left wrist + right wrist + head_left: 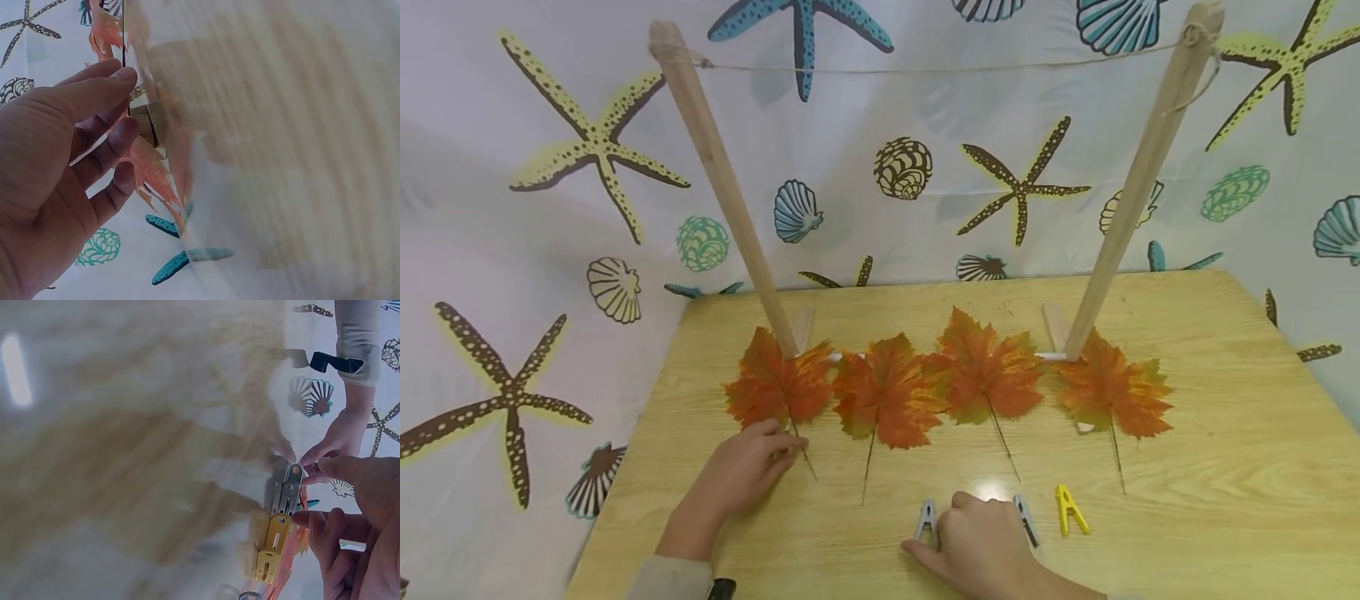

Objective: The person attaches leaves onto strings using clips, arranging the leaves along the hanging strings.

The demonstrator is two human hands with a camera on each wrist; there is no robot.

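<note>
My left hand [745,467] is at the lower part of the leftmost orange maple leaf [775,379]. In the left wrist view, its thumb and index fingertips meet at the thin dark stem [124,37] and pinch it. My right hand [985,542] lies low over the table, its thumb and index finger spread around a grey clothespin [927,521]. The right wrist view shows a gap between that thumb and index finger. On the hand's other side are a second grey clothespin [1026,521] and a yellow clothespin [1071,510].
More maple leaves [887,387] lie in a row on the wooden table [1240,417], stems toward me. Behind them, two wooden posts [722,183] [1138,192] hold a string [887,71] across the top. A seashell-patterned cloth [850,125] hangs at the back.
</note>
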